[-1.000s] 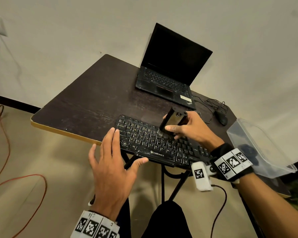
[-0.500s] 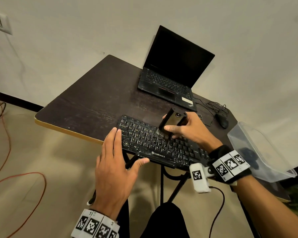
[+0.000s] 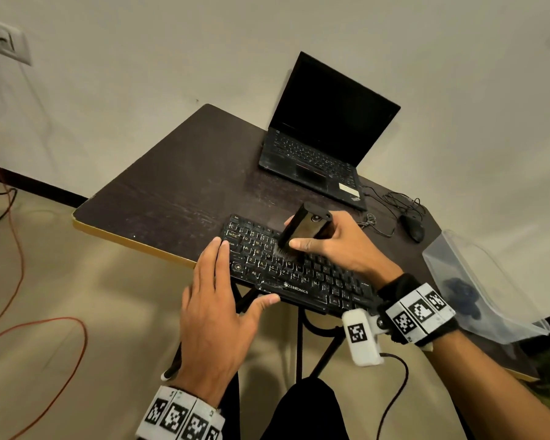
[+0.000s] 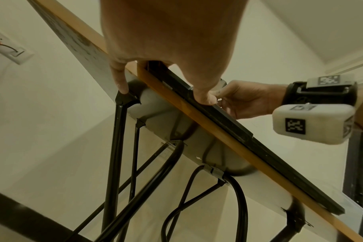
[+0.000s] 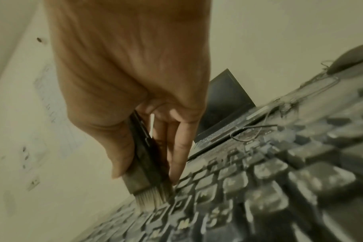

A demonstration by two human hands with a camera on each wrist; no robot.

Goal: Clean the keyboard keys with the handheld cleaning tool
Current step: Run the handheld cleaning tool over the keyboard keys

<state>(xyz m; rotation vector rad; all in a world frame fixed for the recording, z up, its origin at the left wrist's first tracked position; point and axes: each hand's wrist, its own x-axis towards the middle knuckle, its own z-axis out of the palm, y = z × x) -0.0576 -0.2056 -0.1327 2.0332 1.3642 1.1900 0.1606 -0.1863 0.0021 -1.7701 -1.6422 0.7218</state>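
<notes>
A black keyboard (image 3: 302, 274) with dusty keys lies at the near edge of the dark table (image 3: 185, 185), overhanging it slightly. My right hand (image 3: 334, 242) grips a black cleaning brush (image 3: 302, 228); its pale bristles (image 5: 150, 199) touch the keys of the upper left rows. In the right wrist view the brush (image 5: 143, 163) sits between thumb and fingers above the keyboard (image 5: 259, 188). My left hand (image 3: 216, 300) lies flat with straight fingers on the keyboard's left end, thumb against its front edge (image 4: 203, 98).
An open black laptop (image 3: 324, 147) stands at the back of the table. A black mouse (image 3: 411, 231) with a tangled cable lies to the right. A clear plastic container (image 3: 483, 287) leans at the right edge. Orange cable (image 3: 45, 328) runs over the floor.
The brush and my right hand have shifted slightly left along the upper key rows. My left hand stays pressed on the keyboard's left end.
</notes>
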